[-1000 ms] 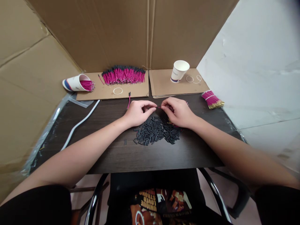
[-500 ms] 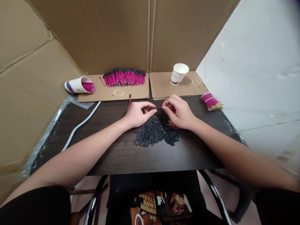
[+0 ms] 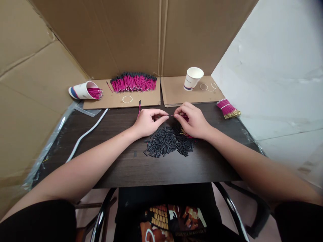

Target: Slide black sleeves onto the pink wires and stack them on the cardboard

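Note:
Between finger and thumb, my left hand point(image 3: 150, 122) pinches a short black sleeve point(image 3: 170, 116). My right hand point(image 3: 191, 120) pinches a thin pink wire point(image 3: 173, 115) that meets the sleeve in the small gap between my hands. Under my right palm lies a partly hidden bunch of pink wires with gold tips point(image 3: 184, 132). Just below both hands a pile of black sleeves point(image 3: 164, 143) is spread on the dark table point(image 3: 121, 168). Beyond my left wrist lie a few pink wires with black ends point(image 3: 139, 107).
Cardboard sheets at the back carry a heap of black-ended pink wires point(image 3: 133, 83), a white rubber band point(image 3: 127, 99) and an upright paper cup point(image 3: 193, 79). A tipped paper cup point(image 3: 80, 90) holds pink wires at left. A banded wire bundle point(image 3: 228, 108) lies right; a white cable point(image 3: 85, 134) left.
The fingers of my left hand have closed slightly around the black sleeve, and the gap between my hands looks almost the same. Everything else stays in place.

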### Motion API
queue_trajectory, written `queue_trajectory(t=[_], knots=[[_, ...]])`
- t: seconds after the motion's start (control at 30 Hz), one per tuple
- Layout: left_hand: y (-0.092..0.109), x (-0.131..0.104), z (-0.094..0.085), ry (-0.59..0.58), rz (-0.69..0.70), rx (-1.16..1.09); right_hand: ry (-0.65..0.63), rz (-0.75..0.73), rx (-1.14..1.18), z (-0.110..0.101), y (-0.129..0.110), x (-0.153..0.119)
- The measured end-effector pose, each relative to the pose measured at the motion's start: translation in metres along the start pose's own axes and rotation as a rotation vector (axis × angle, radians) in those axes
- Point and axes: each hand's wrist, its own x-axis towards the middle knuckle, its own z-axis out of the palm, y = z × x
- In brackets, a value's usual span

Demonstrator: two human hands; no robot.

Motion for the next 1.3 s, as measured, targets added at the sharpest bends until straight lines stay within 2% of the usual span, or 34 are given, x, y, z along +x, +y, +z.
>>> queue_trajectory(t=[1.3], knots=[[0.0047, -0.0011, -0.0002, 0.017, 0.015, 0.018, 0.000, 0.020, 0.002, -0.0022, -0.0019, 0.0018]])
